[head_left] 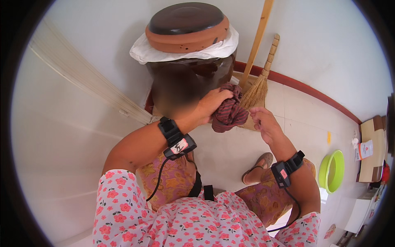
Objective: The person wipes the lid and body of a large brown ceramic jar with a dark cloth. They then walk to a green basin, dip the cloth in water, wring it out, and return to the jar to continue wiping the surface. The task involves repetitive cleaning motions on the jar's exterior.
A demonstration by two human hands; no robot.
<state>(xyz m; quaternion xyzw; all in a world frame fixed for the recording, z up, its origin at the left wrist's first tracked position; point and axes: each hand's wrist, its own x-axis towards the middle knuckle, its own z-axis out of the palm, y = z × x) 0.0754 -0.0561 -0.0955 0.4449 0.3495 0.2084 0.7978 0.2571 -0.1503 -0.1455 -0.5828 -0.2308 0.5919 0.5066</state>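
Observation:
My left hand (214, 103) grips a bunched, dark red and black striped cloth (230, 115) in front of a large glazed earthenware jar (213, 69). Just right of the cloth is my right hand (264, 122), its fingers curled with the fingertips near the cloth's edge; whether it pinches a thread or a bit of cloth cannot be told. A brown ceramic lid (188, 27) lies on top of the jar, over white sheeting (139, 51). Part of the jar's front is blurred.
A straw hand broom (259, 89) and a wooden pole (257, 40) lean by the wall right of the jar. A green plastic basin (322, 173) is on the tiled floor at right, near a cream and brown box (368, 148). A pale door frame (92, 89) runs along the left.

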